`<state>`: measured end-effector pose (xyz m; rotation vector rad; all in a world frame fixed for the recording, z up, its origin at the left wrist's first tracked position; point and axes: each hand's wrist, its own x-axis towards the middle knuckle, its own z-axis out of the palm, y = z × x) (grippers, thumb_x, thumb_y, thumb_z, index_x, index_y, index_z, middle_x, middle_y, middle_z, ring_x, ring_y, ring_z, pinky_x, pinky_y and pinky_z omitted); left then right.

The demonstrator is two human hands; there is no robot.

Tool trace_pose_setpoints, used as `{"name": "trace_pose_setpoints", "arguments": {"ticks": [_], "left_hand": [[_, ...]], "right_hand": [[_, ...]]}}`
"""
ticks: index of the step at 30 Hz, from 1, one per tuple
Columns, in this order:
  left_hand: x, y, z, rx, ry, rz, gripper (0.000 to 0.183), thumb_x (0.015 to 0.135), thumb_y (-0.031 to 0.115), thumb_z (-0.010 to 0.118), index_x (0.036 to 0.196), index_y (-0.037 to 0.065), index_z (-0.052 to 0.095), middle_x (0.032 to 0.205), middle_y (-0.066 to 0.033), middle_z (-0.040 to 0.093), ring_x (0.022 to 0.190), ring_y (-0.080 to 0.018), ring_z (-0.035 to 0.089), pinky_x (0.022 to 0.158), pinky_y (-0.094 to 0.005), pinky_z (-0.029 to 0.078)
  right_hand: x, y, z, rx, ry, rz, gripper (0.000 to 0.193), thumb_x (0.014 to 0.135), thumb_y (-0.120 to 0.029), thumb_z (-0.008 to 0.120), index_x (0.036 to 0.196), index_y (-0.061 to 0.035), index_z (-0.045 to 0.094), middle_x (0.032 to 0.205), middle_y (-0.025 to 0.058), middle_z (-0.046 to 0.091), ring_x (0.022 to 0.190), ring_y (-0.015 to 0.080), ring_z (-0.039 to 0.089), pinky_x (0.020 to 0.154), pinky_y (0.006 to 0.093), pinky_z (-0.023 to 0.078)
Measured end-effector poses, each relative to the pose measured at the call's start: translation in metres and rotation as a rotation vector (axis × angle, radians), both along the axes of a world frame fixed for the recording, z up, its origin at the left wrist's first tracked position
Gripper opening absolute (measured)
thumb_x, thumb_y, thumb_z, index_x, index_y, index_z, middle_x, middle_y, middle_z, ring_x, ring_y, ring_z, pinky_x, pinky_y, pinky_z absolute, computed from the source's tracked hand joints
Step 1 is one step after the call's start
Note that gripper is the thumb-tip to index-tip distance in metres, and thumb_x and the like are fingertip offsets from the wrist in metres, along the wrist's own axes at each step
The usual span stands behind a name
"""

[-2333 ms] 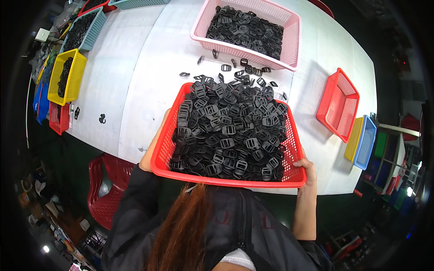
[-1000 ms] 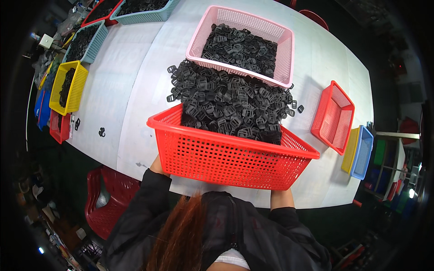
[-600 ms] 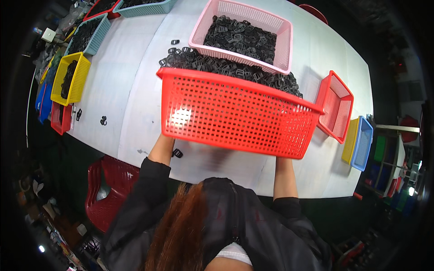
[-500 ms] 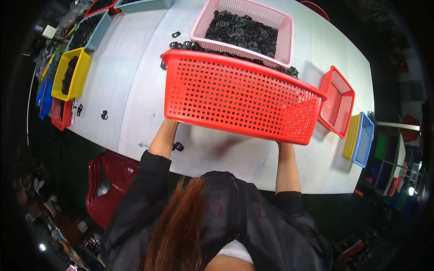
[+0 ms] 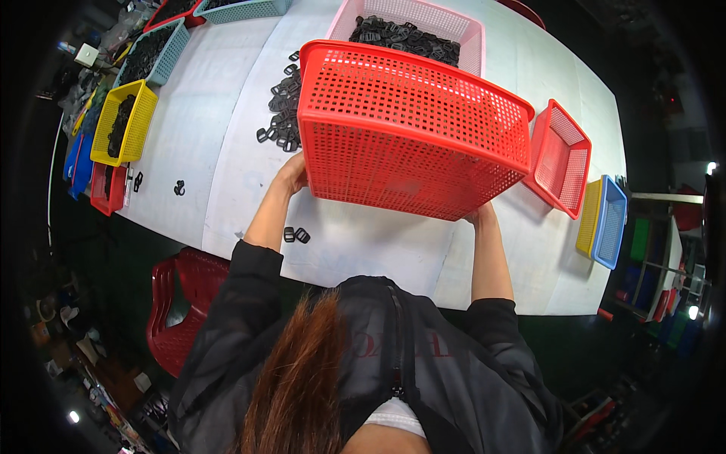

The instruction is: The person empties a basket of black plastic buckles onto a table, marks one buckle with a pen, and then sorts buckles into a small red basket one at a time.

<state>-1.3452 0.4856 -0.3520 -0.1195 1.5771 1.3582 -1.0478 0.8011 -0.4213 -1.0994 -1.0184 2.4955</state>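
The left hand [image 5: 293,174] and right hand [image 5: 482,215] hold the tipped red basket [image 5: 412,129] over the counter [image 5: 370,246], mostly hidden fingers leaving their spread impossible to tell, with black buckles [image 5: 284,101] lying at its left and a pink basket [image 5: 473,47] beyond.

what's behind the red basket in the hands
Part of a pink basket holding black buckles shows; the red basket hides the pink one's near side and anything else there.
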Motion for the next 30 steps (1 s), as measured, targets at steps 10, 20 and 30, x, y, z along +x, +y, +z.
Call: {"name": "trace_pose_setpoints", "arguments": {"ticks": [10, 20, 30], "left_hand": [[-0.010, -0.004, -0.033, -0.063, -0.003, -0.043, 0.039, 0.097, 0.038, 0.049, 0.114, 0.006, 0.062, 0.103, -0.0072, 0.069, 0.084, -0.0139, 0.067, 0.067, -0.0292, 0.055], [0.004, -0.003, -0.018, -0.142, 0.091, -0.046, 0.058, 0.098, 0.058, 0.034, 0.093, 0.010, 0.066, 0.072, -0.0012, 0.067, 0.051, -0.0103, 0.061, 0.041, -0.0229, 0.047], [0.042, -0.013, -0.007, -0.378, 0.134, -0.147, 0.061, 0.099, 0.058, 0.024, 0.087, 0.016, 0.066, 0.065, -0.0009, 0.066, 0.048, -0.0098, 0.059, 0.044, -0.0222, 0.045]], "right_hand": [[-0.010, 0.002, 0.012, -0.083, -0.297, 0.019, 0.055, 0.090, -0.049, 0.053, 0.121, -0.0029, 0.058, 0.115, 0.0168, 0.064, 0.095, 0.0284, 0.068, 0.077, 0.0512, 0.058], [-0.006, -0.004, 0.009, -0.190, -0.325, 0.016, 0.045, 0.093, -0.050, 0.050, 0.101, -0.0089, 0.064, 0.091, 0.0061, 0.069, 0.073, 0.0180, 0.068, 0.061, 0.0346, 0.059], [0.023, -0.029, 0.012, -0.122, -0.414, -0.003, 0.047, 0.091, -0.058, 0.048, 0.092, -0.0136, 0.064, 0.077, 0.0009, 0.069, 0.063, 0.0131, 0.065, 0.056, 0.0269, 0.057]]}}
